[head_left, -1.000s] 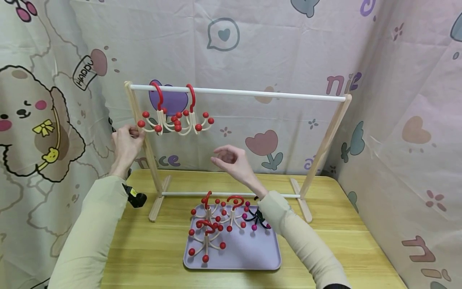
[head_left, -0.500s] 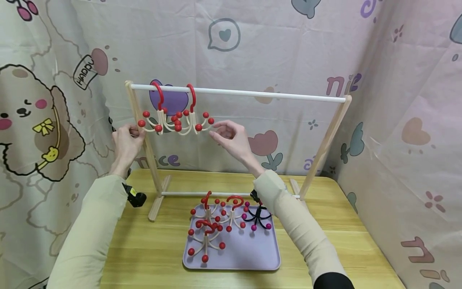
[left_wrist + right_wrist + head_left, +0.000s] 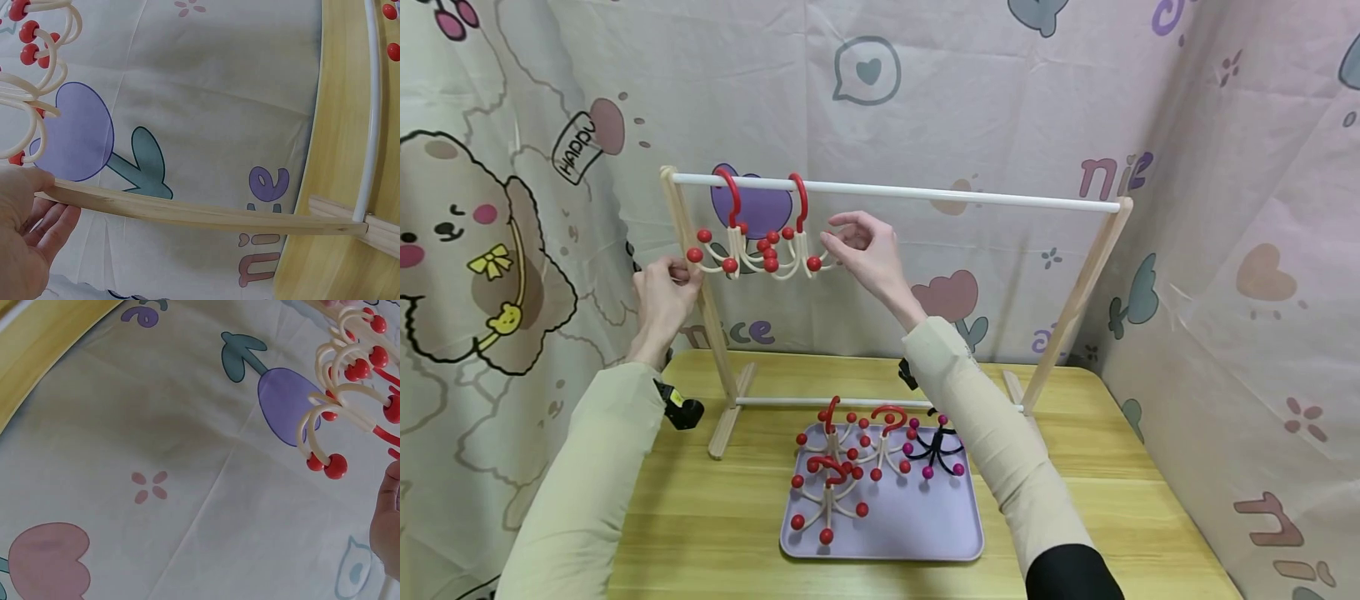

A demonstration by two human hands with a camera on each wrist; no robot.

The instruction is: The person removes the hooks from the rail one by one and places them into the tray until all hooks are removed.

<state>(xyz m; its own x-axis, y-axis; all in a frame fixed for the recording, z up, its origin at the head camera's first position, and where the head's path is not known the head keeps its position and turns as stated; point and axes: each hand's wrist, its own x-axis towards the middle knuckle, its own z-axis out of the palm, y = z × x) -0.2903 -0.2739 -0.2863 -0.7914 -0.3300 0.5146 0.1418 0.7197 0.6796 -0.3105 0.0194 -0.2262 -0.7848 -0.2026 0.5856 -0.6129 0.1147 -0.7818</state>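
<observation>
Two claw-shaped hangers hang side by side near the left end of the white rod (image 3: 962,196). Both the left hanger (image 3: 734,242) and the right hanger (image 3: 801,242) have red hooks and curved cream arms tipped with red balls. My left hand (image 3: 662,304) grips the rack's left wooden post (image 3: 187,210), thumb on one side and fingers on the other. My right hand (image 3: 871,254) is raised just right of the right hanger, thumb and fingers parted, nothing between them. In the right wrist view, only part of this hand (image 3: 387,525) shows, beside the hangers' hooks.
On the wooden table (image 3: 685,517), a lilac tray (image 3: 925,533) holds three more red-hooked hangers, one at the front (image 3: 829,500), and a black hanger (image 3: 936,450) with magenta balls. A lower white bar (image 3: 790,402) joins the rack's feet behind the tray. Patterned cloth surrounds the table.
My right hand has risen from above the lower bar to beside the right hanger, shifting slightly left. My left hand keeps its grip on the post; the hangers hang as before.
</observation>
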